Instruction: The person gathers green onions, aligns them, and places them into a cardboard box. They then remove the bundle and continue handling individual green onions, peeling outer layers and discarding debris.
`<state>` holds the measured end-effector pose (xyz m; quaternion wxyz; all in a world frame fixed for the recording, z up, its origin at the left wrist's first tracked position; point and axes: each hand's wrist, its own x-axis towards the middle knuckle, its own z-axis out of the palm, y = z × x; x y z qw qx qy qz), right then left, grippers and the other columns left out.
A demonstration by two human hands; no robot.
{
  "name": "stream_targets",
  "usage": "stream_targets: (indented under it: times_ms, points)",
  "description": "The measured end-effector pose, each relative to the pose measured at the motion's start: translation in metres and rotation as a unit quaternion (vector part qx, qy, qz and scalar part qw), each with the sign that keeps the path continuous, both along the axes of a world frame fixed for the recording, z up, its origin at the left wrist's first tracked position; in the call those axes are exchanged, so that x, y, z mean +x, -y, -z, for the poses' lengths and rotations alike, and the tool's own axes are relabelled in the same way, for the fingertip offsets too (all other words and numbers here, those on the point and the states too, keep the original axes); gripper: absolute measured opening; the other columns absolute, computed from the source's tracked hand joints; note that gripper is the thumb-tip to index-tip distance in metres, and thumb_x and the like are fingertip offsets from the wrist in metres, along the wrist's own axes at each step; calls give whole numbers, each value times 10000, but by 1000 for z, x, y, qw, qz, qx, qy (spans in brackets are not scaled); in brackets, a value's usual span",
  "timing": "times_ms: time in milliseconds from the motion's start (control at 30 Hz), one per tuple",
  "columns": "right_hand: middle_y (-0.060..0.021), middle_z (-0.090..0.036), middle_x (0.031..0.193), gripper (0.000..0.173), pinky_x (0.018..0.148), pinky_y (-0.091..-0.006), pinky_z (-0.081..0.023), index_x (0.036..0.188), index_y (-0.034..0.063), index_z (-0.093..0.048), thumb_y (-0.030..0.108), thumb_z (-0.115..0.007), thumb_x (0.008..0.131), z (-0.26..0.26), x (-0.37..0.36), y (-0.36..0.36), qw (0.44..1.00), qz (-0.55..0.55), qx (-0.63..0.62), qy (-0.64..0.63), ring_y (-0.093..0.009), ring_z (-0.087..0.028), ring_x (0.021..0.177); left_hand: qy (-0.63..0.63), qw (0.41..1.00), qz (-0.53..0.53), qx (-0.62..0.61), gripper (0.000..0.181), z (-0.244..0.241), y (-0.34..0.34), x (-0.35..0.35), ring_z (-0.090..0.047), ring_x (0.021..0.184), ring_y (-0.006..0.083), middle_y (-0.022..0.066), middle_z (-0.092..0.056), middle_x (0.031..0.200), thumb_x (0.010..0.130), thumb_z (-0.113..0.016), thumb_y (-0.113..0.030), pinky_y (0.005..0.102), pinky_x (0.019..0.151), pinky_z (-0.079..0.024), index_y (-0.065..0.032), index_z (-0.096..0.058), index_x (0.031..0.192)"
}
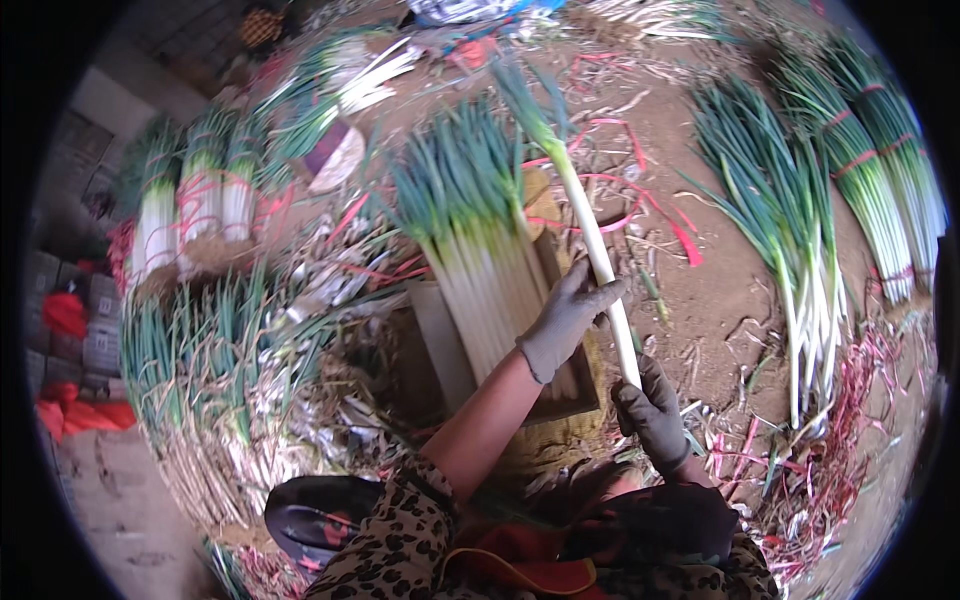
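A single long leek-like green onion [589, 217] slants across the view, its leafy green top pointing away and its white end towards me. My left hand [566, 319], in a grey glove, is closed around the middle of the white stalk. Lower down, my right hand [652, 416], also gloved, grips the bottom end of the same stalk. Beneath and left of it lies a row of cleaned green onions [480, 292], side by side in a shallow wooden tray [581, 401]. My left forearm covers part of that row.
Untrimmed green onions [210, 390] with dry leaves lie at left. Tied bundles stand at far left [202, 187] and lie at far right [874, 161]. A loose pile [780, 217] rests to the right. Pink plastic ties [637, 199] and peeled leaves litter the dirt floor [697, 300].
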<state>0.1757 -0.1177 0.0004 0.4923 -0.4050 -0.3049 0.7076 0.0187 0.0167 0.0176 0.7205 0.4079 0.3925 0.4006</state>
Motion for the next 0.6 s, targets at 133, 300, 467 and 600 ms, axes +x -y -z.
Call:
stream_targets:
  times_ms: [133, 300, 467, 600]
  points:
    - [-39, -599, 1044, 461, 744, -228, -478, 1351, 26, -456, 102, -638, 933, 16, -26, -10, 979, -129, 141, 65, -73, -531, 962, -78, 988, -124, 46, 241, -1, 12, -68, -639, 814, 109, 46, -678, 954, 944, -622, -140, 208, 602, -431, -50, -554, 1157]
    - [-113, -677, 943, 361, 733, -330, -531, 1203, 41, -598, 201, -688, 892, 41, -36, -1, 919, -216, 137, 300, -197, -671, 815, -248, 936, -241, 61, 161, 41, 17, -187, -624, 743, 102, 26, -646, 875, 929, -631, -127, 237, 623, -481, -43, -571, 1052]
    - [-135, -670, 927, 335, 739, -355, -531, 1156, 36, -615, 231, -674, 889, 48, -34, 3, 889, -247, 130, 363, -231, -676, 823, -326, 918, -228, 11, 261, 111, 29, -222, -626, 684, 117, 58, -655, 877, 872, -647, -94, 261, 542, -489, -29, -527, 1095]
    - [-135, -674, 882, 318, 704, -345, -534, 1152, 34, -619, 210, -670, 892, 53, -35, 4, 899, -265, 112, 330, -213, -677, 780, -355, 905, -234, -22, 314, 185, 36, -252, -621, 666, 154, 79, -652, 841, 835, -672, -96, 306, 556, -504, -8, -529, 1101]
